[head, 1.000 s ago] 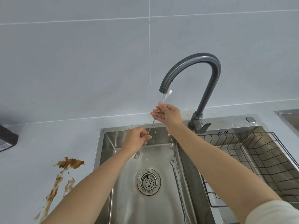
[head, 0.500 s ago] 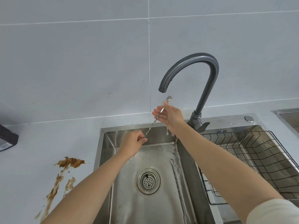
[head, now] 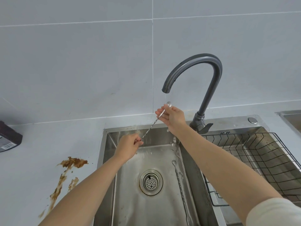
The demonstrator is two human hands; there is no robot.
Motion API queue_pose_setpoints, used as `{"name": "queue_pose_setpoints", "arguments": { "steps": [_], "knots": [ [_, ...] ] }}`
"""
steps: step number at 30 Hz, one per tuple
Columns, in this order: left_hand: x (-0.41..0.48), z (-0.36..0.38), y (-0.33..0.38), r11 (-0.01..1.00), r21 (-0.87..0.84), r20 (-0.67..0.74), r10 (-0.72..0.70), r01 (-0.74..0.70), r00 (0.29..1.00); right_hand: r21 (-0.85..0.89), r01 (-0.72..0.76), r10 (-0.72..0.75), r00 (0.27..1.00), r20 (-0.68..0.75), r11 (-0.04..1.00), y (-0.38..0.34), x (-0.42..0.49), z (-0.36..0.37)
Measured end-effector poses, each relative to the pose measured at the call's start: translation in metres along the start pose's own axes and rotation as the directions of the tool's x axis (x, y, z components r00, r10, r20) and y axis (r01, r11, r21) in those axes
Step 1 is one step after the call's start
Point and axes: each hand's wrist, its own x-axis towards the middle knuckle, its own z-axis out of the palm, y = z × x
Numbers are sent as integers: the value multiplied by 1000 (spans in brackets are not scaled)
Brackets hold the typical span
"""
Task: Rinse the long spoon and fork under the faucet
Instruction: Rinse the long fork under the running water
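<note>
Slim twisted-steel long spoon (head: pixel 151 127), ends pinched by left hand (head: pixel 128 146) and right hand (head: pixel 173 116)

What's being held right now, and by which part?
The long spoon, in both hands: the right hand holds the handle just below the bowl, and the left hand pinches the handle's lower end.

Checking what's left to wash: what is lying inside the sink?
A long fork lies on the sink floor, right of the drain strainer. The left forearm and right forearm hide parts.
</note>
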Motion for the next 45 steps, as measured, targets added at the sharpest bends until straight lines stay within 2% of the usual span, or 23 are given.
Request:
{"name": "queue_pose_setpoints", "arguments": {
  "steps": [5,10,13,16,21,23,30,34,39,42,45],
  "knots": [
    [-4,-1,-7,1000,12,3,-11,11,1000,-19,7,-6,998,55,1000,-1,-1,3],
    [-9,-3,-10,1000,-5,-24,-25,25,999,41,21,-24,997,80,999,-1,-1,2],
    [-9,-5,-7,1000,-5,-33,-23,23,999,50,20,-22,998,56,999,-1,-2,2],
    [-7,-6,-6,999,-15,-49,-35,34,998,-21,25,-24,999,28,999,0,-3,2],
    [-6,-6,-9,999,14,-48,-44,45,998,-77,-28,20,995,-101,997,-6,-6,4],
    [-7,-6,-9,998,9,-41,-56,56,998,-83,-23,14,994,-109,996,-9,-5,2],
    [-6,-10,-3,996,44,-49,-75,77,996,-30,29,-29,999,14,999,-2,-6,1],
    [-4,-16,0,991,98,-123,-74,87,990,-66,51,-45,996,77,997,-2,-4,-2],
    [-3,-25,5,981,151,-207,-92,125,974,-140,52,-42,997,71,989,-4,-4,0],
    [0,-27,7,976,186,-232,-68,113,970,-122,11,-8,1000,21,992,-8,-3,4],
    [2,-29,8,973,213,-240,-33,86,970,-111,18,-14,999,34,994,-12,-2,4]
  ]
}}
